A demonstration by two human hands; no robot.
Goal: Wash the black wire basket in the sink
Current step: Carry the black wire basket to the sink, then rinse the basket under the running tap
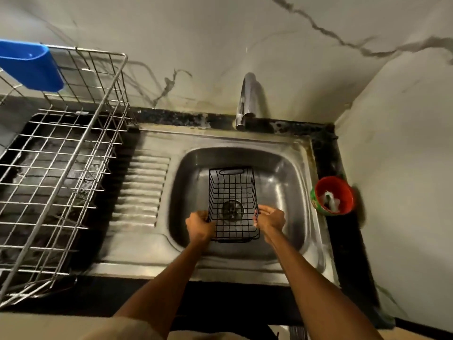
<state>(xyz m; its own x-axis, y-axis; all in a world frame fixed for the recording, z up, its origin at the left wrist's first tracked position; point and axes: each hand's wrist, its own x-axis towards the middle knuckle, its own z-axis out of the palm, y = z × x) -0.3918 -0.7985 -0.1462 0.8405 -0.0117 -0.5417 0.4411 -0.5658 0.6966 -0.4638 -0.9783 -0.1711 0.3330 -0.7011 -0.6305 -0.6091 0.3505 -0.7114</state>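
A black wire basket [231, 192] is held over the steel sink [289, 182], open side up, its long axis running away from me. My left hand [199, 225] grips its near left rim. On the near right rim, my right hand [269, 220] grips the wire. The round drain [232, 210] shows through the basket's mesh. The chrome tap [246, 100] stands behind the bowl; no water stream is visible.
A large steel dish rack [61, 173] with a blue plastic holder [31, 66] on its rim stands on the left counter. The ribbed drainboard [139, 190] lies between rack and bowl. A red and green tub [333, 196] sits at the sink's right edge by the wall.
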